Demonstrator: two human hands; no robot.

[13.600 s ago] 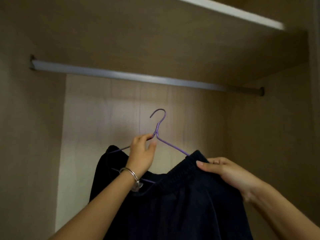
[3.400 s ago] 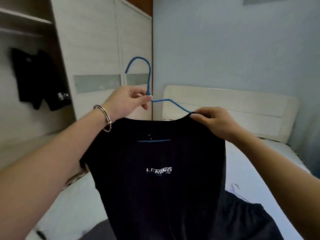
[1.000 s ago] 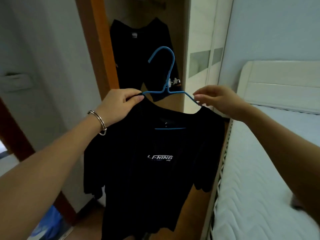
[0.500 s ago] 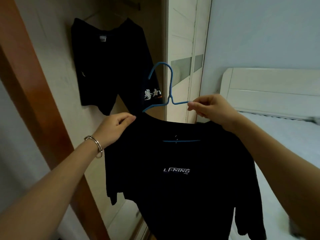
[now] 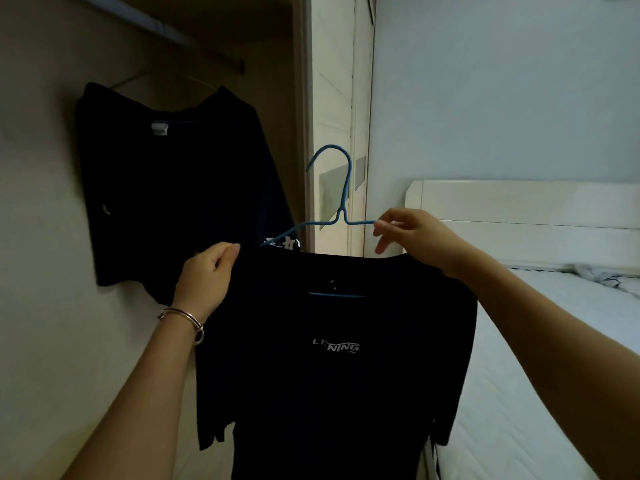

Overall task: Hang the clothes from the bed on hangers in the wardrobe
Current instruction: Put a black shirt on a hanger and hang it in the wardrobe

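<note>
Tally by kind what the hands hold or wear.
T-shirt: 1
hanger: 1
bracelet: 1
Total: 3

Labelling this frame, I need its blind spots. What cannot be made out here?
Head view only.
blue hanger: shoulders hidden inside the black T-shirt.
T-shirt hem: cut off by the bottom edge.
hung dark clothes: their hangers mostly lost in shadow.
wardrobe rail: left end cut off by the top edge.
</note>
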